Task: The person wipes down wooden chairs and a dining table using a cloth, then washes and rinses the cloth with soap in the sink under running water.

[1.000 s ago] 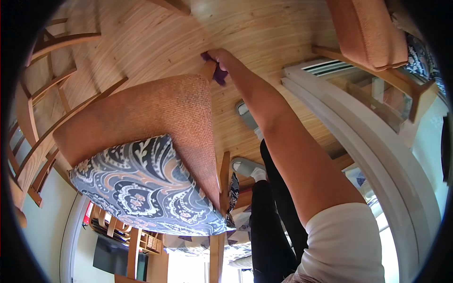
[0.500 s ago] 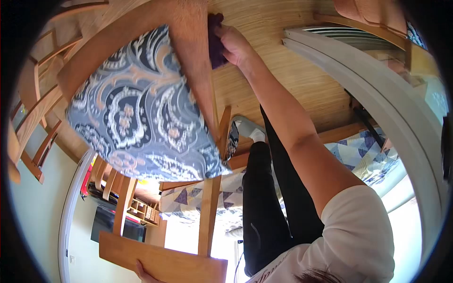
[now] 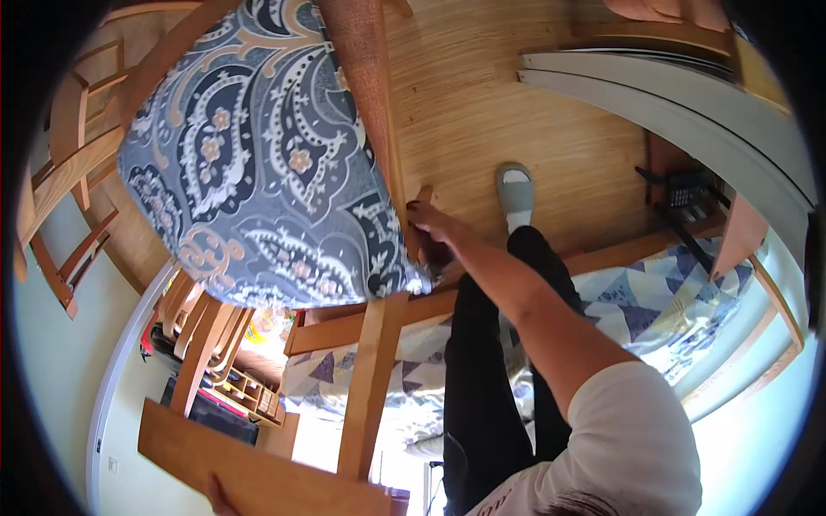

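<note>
A wooden chair (image 3: 366, 387) with a blue-grey paisley seat cushion (image 3: 258, 163) takes up the left and middle of the view. My left hand (image 3: 219, 497) grips the broad top rail of its backrest (image 3: 249, 464); only part of the fingers shows. Beside the seat's right edge, my right hand (image 3: 430, 222) is closed at a chair leg. A dark purple cloth (image 3: 436, 253) shows just under that hand, partly hidden by the wrist and the cushion corner.
My slippered foot (image 3: 516, 193) rests on the wood floor (image 3: 465, 103). A bed with a patterned cover (image 3: 654, 292) lies beyond my legs. More wooden chairs (image 3: 69, 198) stand at left. A white curved door frame (image 3: 688, 103) and a black telephone (image 3: 686, 191) are at right.
My right hand has come down from beside the chair's seat frame to the leg, bringing the cloth along. The chair back and my left hand have shifted left and lower. My foot has moved right.
</note>
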Demonstrator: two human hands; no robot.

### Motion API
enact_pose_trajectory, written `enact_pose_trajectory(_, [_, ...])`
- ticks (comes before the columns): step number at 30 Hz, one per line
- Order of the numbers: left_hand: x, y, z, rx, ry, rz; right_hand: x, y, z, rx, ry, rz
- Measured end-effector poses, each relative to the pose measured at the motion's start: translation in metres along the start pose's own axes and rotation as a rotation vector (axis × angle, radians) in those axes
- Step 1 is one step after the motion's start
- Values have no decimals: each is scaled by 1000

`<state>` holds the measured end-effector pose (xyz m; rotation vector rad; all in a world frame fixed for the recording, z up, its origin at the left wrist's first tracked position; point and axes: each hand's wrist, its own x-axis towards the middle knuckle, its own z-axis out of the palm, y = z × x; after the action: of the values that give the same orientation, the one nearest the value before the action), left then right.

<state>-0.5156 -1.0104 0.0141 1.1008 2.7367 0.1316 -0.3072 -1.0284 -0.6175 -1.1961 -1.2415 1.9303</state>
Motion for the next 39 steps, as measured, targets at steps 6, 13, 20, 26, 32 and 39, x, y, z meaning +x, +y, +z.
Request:
enact_pose_trajectory(6, [5,2,11,107,23,-55,50,54,-5,17,49,764])
enact_pose_trajectory(13, [0,-5,2,83,4,-68,27,60,5,1309,587,936])
enact_pose_trajectory(20, [-37,-35,-24,-206,58,-31,-36,-101,-32,1433,364,800])
enact_pose_trajectory(26, [-62,-12,-1,-716,174,-87,-83,-231,-74,1297,171,708])
enact_pose_trajectory(32, [-88,33,2,-1195,390,-430,-156,-271,-105,960,330,711])
enact_pose_trajectory(39, [-95,50,-3,-1594,234,-524,-213,-228,-183,739,705,717])
